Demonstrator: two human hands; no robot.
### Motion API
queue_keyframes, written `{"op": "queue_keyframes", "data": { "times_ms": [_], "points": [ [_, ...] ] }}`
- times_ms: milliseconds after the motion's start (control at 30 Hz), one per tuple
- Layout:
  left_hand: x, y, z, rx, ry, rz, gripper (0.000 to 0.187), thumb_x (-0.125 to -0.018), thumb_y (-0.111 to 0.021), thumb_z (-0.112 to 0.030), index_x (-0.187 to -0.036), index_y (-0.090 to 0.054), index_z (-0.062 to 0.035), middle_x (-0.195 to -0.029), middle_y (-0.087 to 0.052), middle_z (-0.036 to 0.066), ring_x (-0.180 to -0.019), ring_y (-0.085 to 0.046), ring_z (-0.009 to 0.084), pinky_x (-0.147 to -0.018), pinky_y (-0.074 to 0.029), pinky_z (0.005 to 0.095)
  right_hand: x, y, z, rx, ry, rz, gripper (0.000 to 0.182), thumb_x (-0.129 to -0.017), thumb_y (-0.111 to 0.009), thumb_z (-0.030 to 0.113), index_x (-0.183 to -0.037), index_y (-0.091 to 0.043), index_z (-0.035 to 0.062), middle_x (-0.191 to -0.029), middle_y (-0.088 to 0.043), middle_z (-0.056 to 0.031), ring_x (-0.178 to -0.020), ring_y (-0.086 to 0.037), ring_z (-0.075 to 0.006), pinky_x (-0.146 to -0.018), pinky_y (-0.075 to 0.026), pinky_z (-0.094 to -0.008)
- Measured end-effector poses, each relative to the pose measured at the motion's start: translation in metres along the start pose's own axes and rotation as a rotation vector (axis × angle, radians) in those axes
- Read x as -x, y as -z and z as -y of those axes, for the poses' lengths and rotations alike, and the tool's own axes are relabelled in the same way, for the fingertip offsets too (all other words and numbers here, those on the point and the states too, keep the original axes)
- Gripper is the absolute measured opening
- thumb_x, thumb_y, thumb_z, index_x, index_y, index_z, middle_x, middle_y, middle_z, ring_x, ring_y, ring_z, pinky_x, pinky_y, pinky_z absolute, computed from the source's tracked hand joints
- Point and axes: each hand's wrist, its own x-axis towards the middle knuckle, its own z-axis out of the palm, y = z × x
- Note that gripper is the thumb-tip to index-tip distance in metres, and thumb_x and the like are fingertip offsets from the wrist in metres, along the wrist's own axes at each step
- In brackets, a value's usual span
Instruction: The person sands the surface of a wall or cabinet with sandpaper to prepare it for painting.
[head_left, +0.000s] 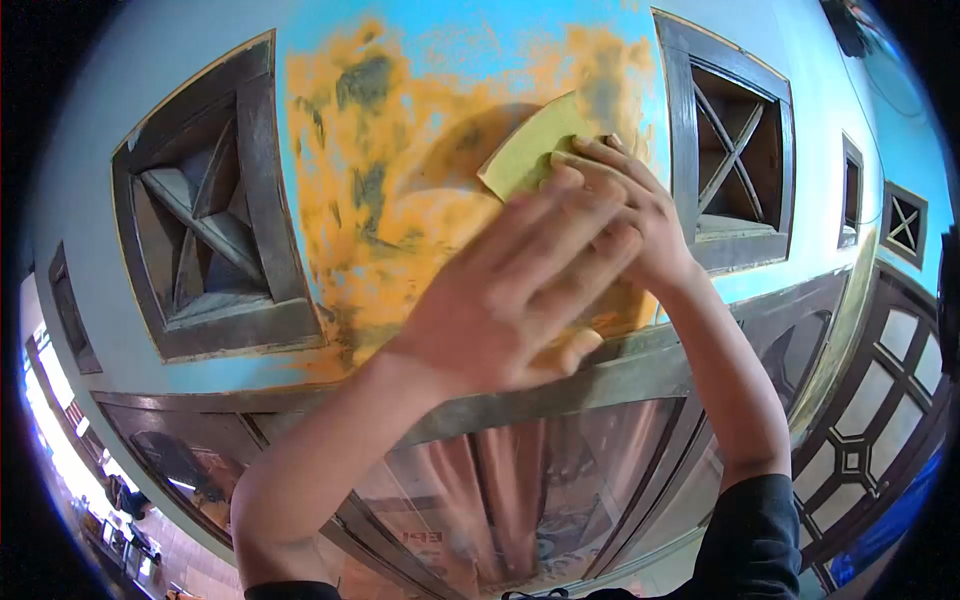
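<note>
A yellow-green sheet of sandpaper (535,147) lies against the wall patch (345,215), which is blue with orange and dark smears. My right hand (657,228) has its fingers over the sheet's right side, holding it to the wall. In front of it, nearer the camera, is my left hand (505,305), slightly blurred, with fingers stretched out and thumb apart. Its fingertips overlap the right hand in this view and cover the sheet's lower part. Nothing shows in the left palm's grasp.
Dark wooden vent frames with crossed bars flank the patch, a left vent (205,215) and a right vent (735,150). Below runs a wooden ledge (560,392) above glass with a curtain (510,500) behind it. A panelled door (860,440) stands at the right.
</note>
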Motion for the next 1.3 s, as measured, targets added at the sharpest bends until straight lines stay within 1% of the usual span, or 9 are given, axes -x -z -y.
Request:
{"op": "queue_keyframes", "data": {
  "times_ms": [100,167,200,333,433,533,633,667,1300],
  "points": [
    [-0.021,-0.018,0.002,0.044,-0.062,0.042,0.070,-0.096,-0.057,-0.049,-0.152,-0.046,-0.0103,-0.162,-0.034,0.016,-0.149,-0.031,0.0403,-0.120,-0.031,0.0526,0.002,-0.001,-0.004,-0.028,-0.012,0.022,0.036,-0.081,-0.073,0.020,-0.116,-0.071,0.0110,-0.134,-0.065,-0.0057,-0.135,-0.053,-0.0311,-0.119,-0.037,-0.0524],
    [-0.034,-0.028,0.021,0.012,-0.032,0.042,0.073,-0.096,-0.055,-0.053,-0.154,-0.043,-0.0107,-0.163,-0.033,0.015,-0.150,-0.029,0.0398,-0.122,-0.029,0.0524,0.004,0.002,0.000,-0.075,-0.097,0.015,0.036,-0.078,-0.071,0.013,-0.114,-0.070,0.0097,-0.129,-0.067,-0.0066,-0.136,-0.052,-0.0319,-0.121,-0.033,-0.0553],
    [-0.038,-0.018,0.026,-0.213,0.064,0.160,0.081,-0.096,-0.049,-0.062,-0.157,-0.038,-0.0109,-0.164,-0.031,0.013,-0.153,-0.025,0.0381,-0.124,-0.023,0.0519,0.005,0.003,-0.003,-0.079,-0.071,0.012,0.036,-0.078,-0.070,0.011,-0.114,-0.070,0.0098,-0.128,-0.067,-0.0073,-0.136,-0.052,-0.0325,-0.121,-0.032,-0.0558],
    [-0.053,0.003,0.063,-0.547,0.088,0.244,0.085,-0.096,-0.040,-0.072,-0.159,-0.035,-0.0143,-0.166,-0.028,0.013,-0.154,-0.022,0.0359,-0.125,-0.019,0.0511,0.006,0.008,-0.010,-0.152,-0.076,-0.091,0.035,-0.078,-0.064,0.004,-0.112,-0.069,0.0089,-0.124,-0.067,-0.0119,-0.132,-0.054,-0.0365,-0.116,-0.035,-0.0554],
    [-0.067,0.027,0.102,-0.739,0.104,0.150,0.087,-0.095,-0.038,-0.075,-0.159,-0.035,-0.0164,-0.166,-0.028,0.013,-0.154,-0.022,0.0361,-0.125,-0.019,0.0510,0.004,0.004,-0.013,-0.207,-0.148,-0.181,0.035,-0.079,-0.064,0.006,-0.114,-0.068,0.0084,-0.124,-0.067,-0.0125,-0.129,-0.056,-0.0374,-0.112,-0.039,-0.0537],
    [-0.083,0.049,0.132,-0.720,0.159,0.075,0.090,-0.093,-0.039,-0.078,-0.160,-0.032,-0.0182,-0.166,-0.025,0.016,-0.153,-0.020,0.0401,-0.124,-0.019,0.0538,0.001,0.005,-0.010,-0.157,-0.181,-0.209,0.038,-0.080,-0.065,0.010,-0.118,-0.066,0.0099,-0.127,-0.065,-0.0108,-0.129,-0.056,-0.0353,-0.111,-0.040,-0.0524],
    [-0.093,0.056,0.119,-0.798,0.390,0.278,0.092,-0.097,-0.040,-0.073,-0.163,-0.020,-0.0128,-0.170,-0.009,0.017,-0.156,-0.005,0.0379,-0.126,-0.011,0.0548,0.002,0.004,-0.011,-0.131,-0.174,-0.209,0.039,-0.080,-0.066,0.013,-0.119,-0.066,0.0113,-0.128,-0.064,-0.0095,-0.129,-0.055,-0.0334,-0.111,-0.040,-0.0517],
    [-0.096,0.055,0.115,-0.851,0.436,0.324,0.101,-0.092,-0.040,-0.080,-0.162,-0.022,-0.0086,-0.168,-0.013,0.020,-0.156,-0.008,0.0401,-0.125,-0.014,0.0557,0.003,0.003,-0.010,-0.124,-0.176,-0.218,0.040,-0.080,-0.066,0.014,-0.119,-0.066,0.0118,-0.128,-0.064,-0.0092,-0.129,-0.055,-0.0331,-0.111,-0.039,-0.0515],
    [-0.091,0.050,0.122,-0.883,0.360,0.298,0.118,-0.085,-0.027,-0.091,-0.161,-0.017,-0.0008,-0.167,-0.013,0.026,-0.155,-0.008,0.0427,-0.124,-0.013,0.0567,0.009,-0.001,-0.005,-0.080,-0.212,-0.209,0.039,-0.081,-0.068,0.021,-0.119,-0.067,0.0158,-0.130,-0.063,-0.0064,-0.132,-0.053,-0.0317,-0.116,-0.034,-0.0541]
  ]
}}
